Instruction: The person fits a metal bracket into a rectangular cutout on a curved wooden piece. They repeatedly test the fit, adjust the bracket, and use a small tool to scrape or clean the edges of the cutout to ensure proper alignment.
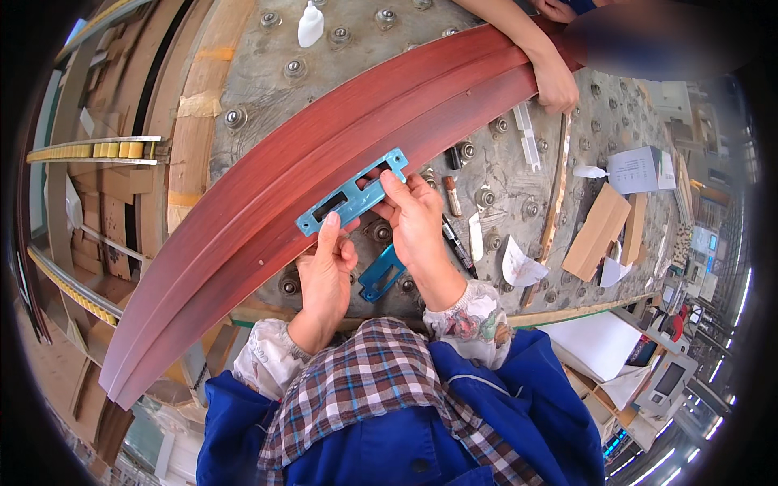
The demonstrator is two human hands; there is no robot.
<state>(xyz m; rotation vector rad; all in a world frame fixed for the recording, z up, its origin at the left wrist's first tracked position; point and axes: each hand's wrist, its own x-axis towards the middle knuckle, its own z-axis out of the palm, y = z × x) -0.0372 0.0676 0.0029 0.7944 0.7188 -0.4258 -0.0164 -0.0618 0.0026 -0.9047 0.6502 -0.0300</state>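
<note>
Between my hands is a blue strike plate (353, 192), a flat metal strip with rectangular cutouts and small holes at its ends. My left hand (326, 274) pinches its lower left end, thumb on top. My right hand (412, 217) grips the upper right end with thumb and fingers. The plate is tilted just over the near edge of a long red-brown wood-grain moulding (324, 134); I cannot tell whether they touch. A second blue plate (381, 275) lies on the table below my hands, partly covered by my right hand.
The grey table (251, 154) is studded with ball rollers. Another person's hand (556, 87) rests on the moulding's far right end. To the right lie a black marker (459, 247), a brown pen (451, 196), paper (521, 265), a cardboard piece (597, 232); a white bottle (310, 26) stands far back.
</note>
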